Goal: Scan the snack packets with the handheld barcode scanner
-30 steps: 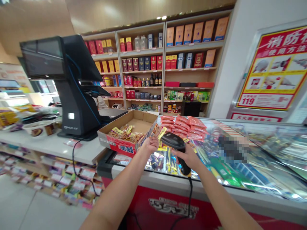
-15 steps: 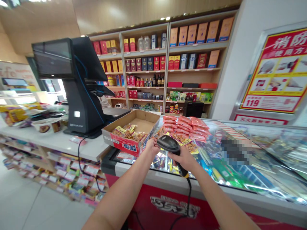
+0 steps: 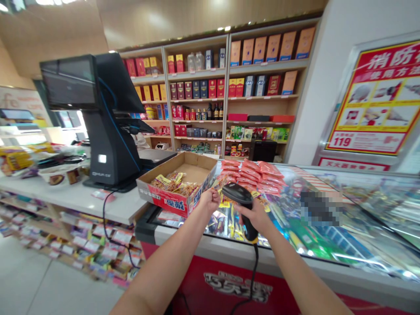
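My right hand is wrapped round the handle of a black barcode scanner; its head points to the left and its cable hangs down in front of the freezer. Just left of the scanner's head, my left hand is closed with the fingers curled; what it holds, if anything, is hidden. It is beside the right end of an open cardboard box holding several small snack packets. Behind both hands lies a pile of pink-orange packets on the freezer's glass top, with yellow snack packets partly hidden by the scanner.
A black cash register with a screen stands on the white counter at left. Through the freezer glass, several wrapped goods show. A blurred dark object lies at right. Shelves of boxes and bottles line the back wall.
The scanner has moved slightly right and now stands more upright, apart from my left hand. My left hand stays by the box, its fingers curled. The whole view has shifted slightly.
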Motion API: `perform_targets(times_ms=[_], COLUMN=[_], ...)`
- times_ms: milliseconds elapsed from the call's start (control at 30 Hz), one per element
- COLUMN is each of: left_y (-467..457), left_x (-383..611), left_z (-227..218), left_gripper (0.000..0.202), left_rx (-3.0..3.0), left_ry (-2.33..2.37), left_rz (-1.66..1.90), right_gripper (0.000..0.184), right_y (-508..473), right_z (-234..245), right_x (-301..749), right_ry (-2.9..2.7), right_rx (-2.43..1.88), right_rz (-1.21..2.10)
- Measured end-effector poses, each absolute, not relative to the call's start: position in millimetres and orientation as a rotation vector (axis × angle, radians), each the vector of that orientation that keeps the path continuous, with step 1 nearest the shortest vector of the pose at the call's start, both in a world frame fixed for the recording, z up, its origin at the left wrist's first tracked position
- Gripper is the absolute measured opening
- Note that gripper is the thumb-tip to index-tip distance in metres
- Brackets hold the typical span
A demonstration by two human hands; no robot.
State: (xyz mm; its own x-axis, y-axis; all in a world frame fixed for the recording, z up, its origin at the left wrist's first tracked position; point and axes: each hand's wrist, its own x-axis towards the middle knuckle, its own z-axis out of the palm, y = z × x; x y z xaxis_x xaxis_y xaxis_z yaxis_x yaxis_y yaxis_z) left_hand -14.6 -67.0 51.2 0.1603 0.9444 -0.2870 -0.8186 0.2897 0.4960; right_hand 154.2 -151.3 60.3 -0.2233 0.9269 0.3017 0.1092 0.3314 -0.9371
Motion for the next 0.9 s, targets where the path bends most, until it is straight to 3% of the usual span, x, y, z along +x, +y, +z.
perform_targets(times_ms=[333, 600, 800, 900], left_y=[-38.6, -15.6, -30.2, -34.5], left_x=[50.0, 110.7, 99.2, 76.7], left_z=[59.7, 54.1, 71.3, 91.7], left_gripper=[0.023, 0.028, 0.041, 0.034], left_rx=[1.018, 1.861, 2.014, 2.138], left_ry=[0.972, 1.438, 1.518, 1.578], left_rz=[1.279, 0.893, 0.778, 0.800], right_gripper=[0.031, 0.032, 0.032, 0.032], right_y=[-141.3, -147.7, -148.1, -145.5], right_z=[61.2, 59.8, 56.7, 55.5], right_x=[221.6, 247.7, 253.0, 247.9], right_ry=[-1.142, -1.063, -1.044, -1.031], right_rx=[-0.959, -0.988, -0.964, -0.976], right_rz=[1.002, 0.958, 0.980, 0.996])
